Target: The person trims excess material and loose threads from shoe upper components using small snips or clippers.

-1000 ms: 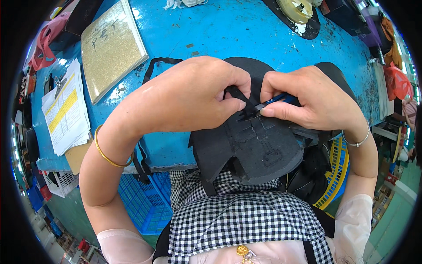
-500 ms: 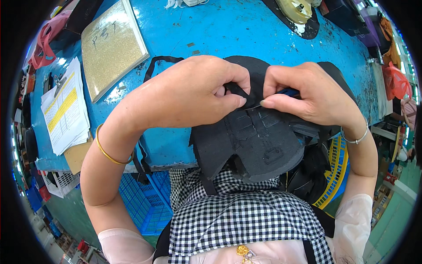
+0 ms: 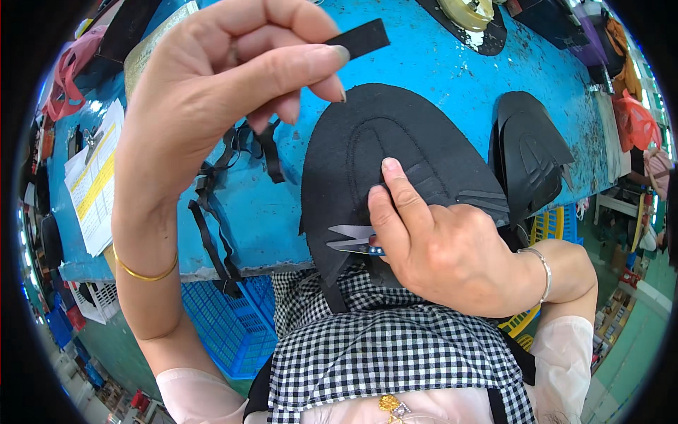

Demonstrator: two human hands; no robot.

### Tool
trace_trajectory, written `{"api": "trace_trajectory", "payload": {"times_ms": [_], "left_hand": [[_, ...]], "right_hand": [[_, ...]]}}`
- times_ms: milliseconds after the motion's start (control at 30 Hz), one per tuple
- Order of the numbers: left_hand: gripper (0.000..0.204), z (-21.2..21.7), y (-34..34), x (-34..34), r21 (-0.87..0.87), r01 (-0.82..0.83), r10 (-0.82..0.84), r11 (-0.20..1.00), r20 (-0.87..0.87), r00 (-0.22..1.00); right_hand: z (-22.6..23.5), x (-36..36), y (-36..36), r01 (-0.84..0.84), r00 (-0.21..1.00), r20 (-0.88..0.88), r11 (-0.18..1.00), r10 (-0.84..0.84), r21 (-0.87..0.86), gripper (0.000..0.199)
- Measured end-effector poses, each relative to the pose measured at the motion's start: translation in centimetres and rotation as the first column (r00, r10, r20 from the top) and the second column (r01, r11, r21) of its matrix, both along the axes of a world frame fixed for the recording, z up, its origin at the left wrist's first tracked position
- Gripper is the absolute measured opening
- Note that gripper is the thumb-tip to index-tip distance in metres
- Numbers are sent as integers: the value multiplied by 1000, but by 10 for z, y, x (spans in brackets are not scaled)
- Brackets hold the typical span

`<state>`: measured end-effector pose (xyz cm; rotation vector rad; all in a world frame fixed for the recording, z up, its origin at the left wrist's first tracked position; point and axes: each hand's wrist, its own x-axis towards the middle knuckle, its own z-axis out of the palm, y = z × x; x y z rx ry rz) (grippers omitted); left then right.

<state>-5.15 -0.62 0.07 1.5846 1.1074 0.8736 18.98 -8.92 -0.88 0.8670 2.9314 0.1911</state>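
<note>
My left hand (image 3: 233, 85) is raised over the table, pinching a short flat black strip (image 3: 364, 40) between thumb and fingers. A black shoe upper piece (image 3: 335, 159), stitched in a curved outline, lies at the table's front edge and overhangs towards my lap. My right hand (image 3: 452, 254) rests on it, with two fingertips pressing its middle. Tucked in that hand is a pair of small scissors (image 3: 351, 240) with blue on the handle; the blades point left and stand apart. Most of the handle is hidden. Loose black strips (image 3: 212, 205) lie left of the upper.
More black upper pieces (image 3: 530, 148) are stacked on the right. Clipped papers (image 3: 92, 191) and a partly hidden gold notebook (image 3: 145, 53) lie left. A yellow tape roll (image 3: 470, 10) sits at the back. Below the table are a blue basket (image 3: 233, 325) and a yellow one (image 3: 522, 321).
My left hand has moved up and left, away from the upper, carrying the black strip. My right hand has come down onto the upper, which now lies flatter with its stitching showing.
</note>
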Motion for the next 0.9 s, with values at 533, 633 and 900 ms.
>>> {"api": "trace_trajectory", "payload": {"times_ms": [533, 633, 900], "left_hand": [[13, -12, -2, 56, -261, 573, -618, 777, -136, 775], [12, -19, 0, 65, -181, 577, -604, 797, -223, 765], [12, -8, 5, 70, -291, 544, -617, 787, -358, 701]], "right_hand": [[-39, 223, 44, 503, -262, -479, 305, -838, -809, 26], [-37, 234, 39, 325, -313, -502, 406, -806, -854, 25], [1, 119, 30, 89, 412, -547, 629, -729, -772, 14]]}}
